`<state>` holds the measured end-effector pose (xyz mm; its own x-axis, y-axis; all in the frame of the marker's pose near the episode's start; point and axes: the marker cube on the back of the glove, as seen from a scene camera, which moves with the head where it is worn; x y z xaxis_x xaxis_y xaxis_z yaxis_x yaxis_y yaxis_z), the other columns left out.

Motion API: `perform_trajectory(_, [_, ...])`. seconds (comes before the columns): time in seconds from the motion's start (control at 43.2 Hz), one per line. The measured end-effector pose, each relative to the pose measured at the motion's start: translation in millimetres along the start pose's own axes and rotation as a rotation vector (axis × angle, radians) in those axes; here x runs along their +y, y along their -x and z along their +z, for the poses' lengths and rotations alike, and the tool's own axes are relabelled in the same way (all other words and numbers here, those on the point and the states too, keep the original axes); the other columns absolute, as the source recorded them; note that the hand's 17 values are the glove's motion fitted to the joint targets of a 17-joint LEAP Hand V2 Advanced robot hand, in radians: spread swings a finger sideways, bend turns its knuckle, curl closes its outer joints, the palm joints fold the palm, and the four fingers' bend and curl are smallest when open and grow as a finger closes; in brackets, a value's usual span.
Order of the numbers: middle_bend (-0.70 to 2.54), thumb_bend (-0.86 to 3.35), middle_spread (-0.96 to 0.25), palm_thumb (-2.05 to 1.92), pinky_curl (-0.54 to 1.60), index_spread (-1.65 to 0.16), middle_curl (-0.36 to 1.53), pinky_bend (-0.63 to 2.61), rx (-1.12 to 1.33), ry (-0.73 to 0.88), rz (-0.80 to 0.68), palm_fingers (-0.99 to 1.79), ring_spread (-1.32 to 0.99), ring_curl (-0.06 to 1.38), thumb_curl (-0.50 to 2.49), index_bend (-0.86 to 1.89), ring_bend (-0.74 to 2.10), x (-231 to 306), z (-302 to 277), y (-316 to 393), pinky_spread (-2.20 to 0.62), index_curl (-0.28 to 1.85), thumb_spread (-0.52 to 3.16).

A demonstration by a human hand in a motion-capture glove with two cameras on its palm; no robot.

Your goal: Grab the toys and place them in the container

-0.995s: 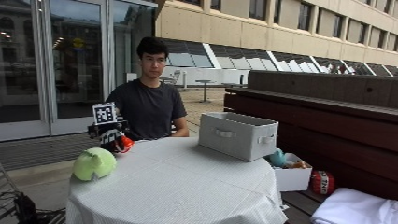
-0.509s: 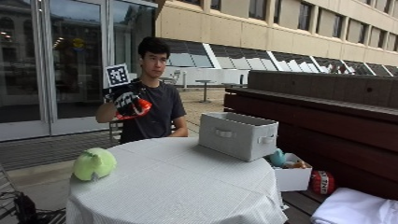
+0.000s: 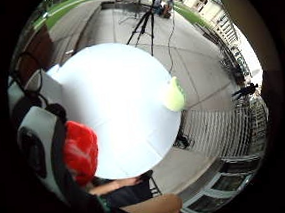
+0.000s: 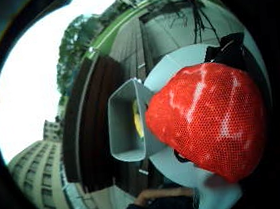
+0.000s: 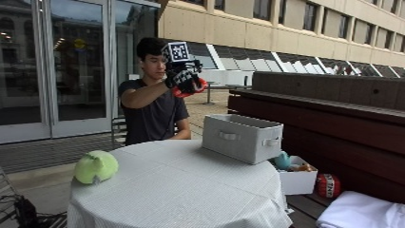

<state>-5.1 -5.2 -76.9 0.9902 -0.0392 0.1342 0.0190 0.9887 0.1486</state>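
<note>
Red mesh-covered toy (image 5: 195, 88) gripped in the gloved right hand (image 5: 183, 80), fingers curled round it, raised to about head height above the far edge of the table and well apart from the tabletop. Filled much of the thumb-side palm view (image 4: 209, 120), red netting with pale streaks; showed also in the little-finger-side view (image 3: 80, 151) beside the glove's strap. Forearm bent up from the elbow, upper arm lifted out to the side, back of the glove turned toward the outside camera.

Grey fabric container (image 5: 242, 137) stood on the table's right part, open at the top, with a handle on each visible side; something yellow lay inside it in the thumb-side palm view (image 4: 138, 119). Green plush toy (image 5: 96, 166) rested at the table's left edge, well apart from the container; appeared again at the rim of the round table in the little-finger-side view (image 3: 173, 94).

Round table (image 5: 183, 194) draped in a pale cloth hanging down all around. Set on an outdoor paved terrace, with glass doors (image 5: 57, 66) behind the seated person, and a long dark wooden bench (image 5: 329, 114) to the right. White box (image 5: 297, 180) holding other toys sat on the bench seat beside the table, a red ball-like toy (image 5: 327, 185) just beside it, and a white cloth (image 5: 364, 213) nearer the camera.
</note>
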Motion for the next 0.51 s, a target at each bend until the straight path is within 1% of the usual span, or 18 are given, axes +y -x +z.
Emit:
perform_trajectory(0.162, [0.84, 0.08, -0.38, 0.67, 0.44, -0.4, 0.61, 0.91, 0.019, -0.017, -0.095, 1.11, -0.42, 0.47, 0.92, 0.17, 1.18, -4.8, -4.0, 86.1, -0.45, 0.73, 0.56])
perform_trajectory(0.255, [0.84, 0.08, -0.38, 0.68, 0.44, -0.41, 0.62, 0.91, 0.04, -0.037, -0.136, 1.11, -0.41, 0.47, 0.94, 0.16, 1.18, -10.3, -0.5, 123.9, -0.45, 0.75, 0.56])
perform_trajectory(0.393, [0.83, 0.07, -0.39, 0.67, 0.44, -0.41, 0.63, 0.91, 0.034, -0.044, -0.212, 1.11, -0.42, 0.48, 0.96, 0.17, 1.18, 2.4, 10.6, 196.8, -0.45, 0.76, 0.56])
perform_trajectory(0.509, [0.83, 0.06, -0.39, 0.68, 0.44, -0.42, 0.63, 0.91, 0.028, -0.038, -0.264, 1.1, -0.42, 0.48, 0.99, 0.17, 1.18, -42.0, 36.8, 194.6, -0.45, 0.78, 0.57])
